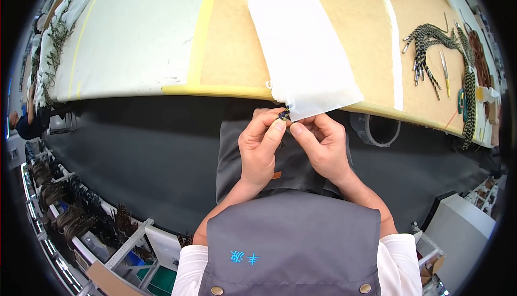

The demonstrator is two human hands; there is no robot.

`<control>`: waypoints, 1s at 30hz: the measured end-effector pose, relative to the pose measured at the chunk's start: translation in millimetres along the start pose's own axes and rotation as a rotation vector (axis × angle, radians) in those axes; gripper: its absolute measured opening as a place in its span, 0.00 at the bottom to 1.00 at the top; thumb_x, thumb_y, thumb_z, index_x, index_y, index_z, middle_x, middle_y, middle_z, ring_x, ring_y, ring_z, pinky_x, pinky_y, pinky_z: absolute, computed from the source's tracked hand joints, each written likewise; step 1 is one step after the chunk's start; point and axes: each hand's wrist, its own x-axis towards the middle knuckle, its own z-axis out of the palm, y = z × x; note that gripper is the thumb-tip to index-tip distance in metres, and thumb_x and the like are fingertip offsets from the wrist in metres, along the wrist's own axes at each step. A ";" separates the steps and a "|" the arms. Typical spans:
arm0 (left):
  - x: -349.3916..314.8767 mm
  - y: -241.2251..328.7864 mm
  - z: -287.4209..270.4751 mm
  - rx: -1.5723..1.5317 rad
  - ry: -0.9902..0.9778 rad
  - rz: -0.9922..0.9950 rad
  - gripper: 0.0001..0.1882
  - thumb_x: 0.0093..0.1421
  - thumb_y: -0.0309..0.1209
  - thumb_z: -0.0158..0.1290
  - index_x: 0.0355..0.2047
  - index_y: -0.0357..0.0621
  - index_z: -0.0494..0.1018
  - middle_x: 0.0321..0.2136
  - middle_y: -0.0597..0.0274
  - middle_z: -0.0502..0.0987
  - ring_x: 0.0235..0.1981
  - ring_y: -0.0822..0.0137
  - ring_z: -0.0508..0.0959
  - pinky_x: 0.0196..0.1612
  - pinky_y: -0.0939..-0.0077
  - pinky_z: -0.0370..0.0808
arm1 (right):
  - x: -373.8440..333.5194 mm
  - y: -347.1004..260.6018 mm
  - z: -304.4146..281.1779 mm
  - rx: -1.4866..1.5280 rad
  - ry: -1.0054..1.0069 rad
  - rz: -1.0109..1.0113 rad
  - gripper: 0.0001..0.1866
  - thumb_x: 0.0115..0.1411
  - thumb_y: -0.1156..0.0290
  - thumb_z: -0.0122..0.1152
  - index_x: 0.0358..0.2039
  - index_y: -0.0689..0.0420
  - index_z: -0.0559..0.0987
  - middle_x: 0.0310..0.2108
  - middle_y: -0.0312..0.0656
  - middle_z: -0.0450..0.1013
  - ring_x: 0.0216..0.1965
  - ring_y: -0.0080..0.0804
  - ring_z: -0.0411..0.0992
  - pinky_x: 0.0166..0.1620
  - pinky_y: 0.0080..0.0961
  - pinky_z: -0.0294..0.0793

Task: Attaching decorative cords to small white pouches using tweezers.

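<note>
Seen from above, a person in a grey apron stands at the edge of a workbench topped with tan board and yellow tape. Both hands meet just below the bench edge. The left hand and right hand are drawn close together, thumbs and forefingers pinching a small dark braided cord end with yellow flecks, right at the lower corner of a white fabric pouch. The pouch lies flat on the bench, its lower end hanging over the edge toward the hands. The cord tip is mostly hidden by the fingertips, so how it joins the pouch cannot be told. The grip looks slight: the short cord end could slip from the pinch, and a pull toward the body could drag the overhanging pouch off the bench. Well apart on the right lie a bundle of striped braided cords and a pair of tweezers; a clear tape roll hangs just under the edge.
</note>
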 end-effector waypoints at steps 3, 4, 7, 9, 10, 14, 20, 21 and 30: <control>1.2 -0.5 2.8 0.030 0.019 0.038 0.07 0.68 0.25 0.53 0.42 0.36 0.78 0.42 0.66 0.76 0.38 0.75 0.71 0.45 0.79 0.70 | 2.3 -2.6 1.6 0.052 0.007 0.027 0.09 0.68 0.73 0.62 0.45 0.66 0.81 0.36 0.37 0.80 0.34 0.17 0.75 0.38 0.18 0.75; 1.9 -0.9 3.2 0.067 0.027 0.089 0.06 0.67 0.24 0.53 0.41 0.36 0.79 0.42 0.64 0.77 0.38 0.74 0.72 0.45 0.79 0.69 | 3.0 -2.7 2.0 0.062 0.015 0.049 0.10 0.68 0.73 0.62 0.45 0.66 0.81 0.36 0.36 0.80 0.32 0.16 0.74 0.35 0.18 0.75; 5.1 4.4 4.5 0.304 0.049 0.191 0.04 0.62 0.22 0.57 0.37 0.37 0.78 0.41 0.60 0.81 0.39 0.66 0.74 0.46 0.75 0.69 | 4.6 -0.5 5.5 0.088 0.101 -0.013 0.06 0.65 0.75 0.65 0.40 0.64 0.81 0.33 0.36 0.79 0.30 0.18 0.73 0.31 0.20 0.73; 11.4 7.8 2.2 0.539 0.053 0.364 0.04 0.59 0.21 0.58 0.36 0.37 0.78 0.40 0.58 0.82 0.39 0.63 0.75 0.46 0.72 0.69 | -0.6 -6.1 5.2 -0.207 0.086 -0.186 0.04 0.62 0.77 0.67 0.36 0.63 0.81 0.31 0.37 0.78 0.29 0.21 0.73 0.30 0.21 0.73; 13.2 9.4 1.8 0.774 0.052 0.538 0.05 0.57 0.21 0.59 0.34 0.38 0.77 0.40 0.57 0.83 0.40 0.60 0.77 0.47 0.70 0.69 | -2.6 -9.6 4.4 -0.501 0.071 -0.361 0.04 0.58 0.79 0.68 0.33 0.61 0.81 0.28 0.38 0.77 0.28 0.24 0.73 0.29 0.22 0.73; 11.0 11.4 3.1 0.877 0.029 0.660 0.06 0.55 0.21 0.60 0.34 0.37 0.76 0.40 0.57 0.83 0.40 0.58 0.79 0.48 0.66 0.66 | 0.7 -19.2 -2.2 -0.634 0.068 -0.613 0.08 0.49 0.82 0.69 0.27 0.58 0.79 0.25 0.39 0.75 0.24 0.34 0.71 0.26 0.27 0.71; 8.9 18.5 4.6 1.053 -0.014 0.823 0.06 0.54 0.20 0.57 0.33 0.35 0.75 0.41 0.53 0.82 0.39 0.57 0.80 0.45 0.64 0.68 | 14.8 -49.1 -7.7 -0.735 -0.085 -0.692 0.07 0.49 0.81 0.69 0.27 0.58 0.78 0.26 0.40 0.75 0.25 0.35 0.73 0.27 0.29 0.73; 8.8 18.9 4.5 1.053 -0.011 0.823 0.06 0.54 0.20 0.57 0.33 0.35 0.75 0.41 0.53 0.82 0.39 0.57 0.80 0.45 0.64 0.68 | 16.4 -51.8 -7.1 -0.779 -0.131 -0.736 0.07 0.49 0.81 0.69 0.27 0.58 0.78 0.27 0.40 0.75 0.26 0.36 0.73 0.28 0.29 0.73; -2.6 34.4 -4.7 0.364 -0.182 0.003 0.09 0.67 0.28 0.52 0.42 0.35 0.75 0.37 0.58 0.80 0.38 0.62 0.78 0.45 0.69 0.72 | 5.4 -62.1 -5.7 -0.764 -0.123 -0.477 0.05 0.57 0.78 0.68 0.30 0.59 0.78 0.30 0.42 0.76 0.28 0.38 0.75 0.31 0.31 0.76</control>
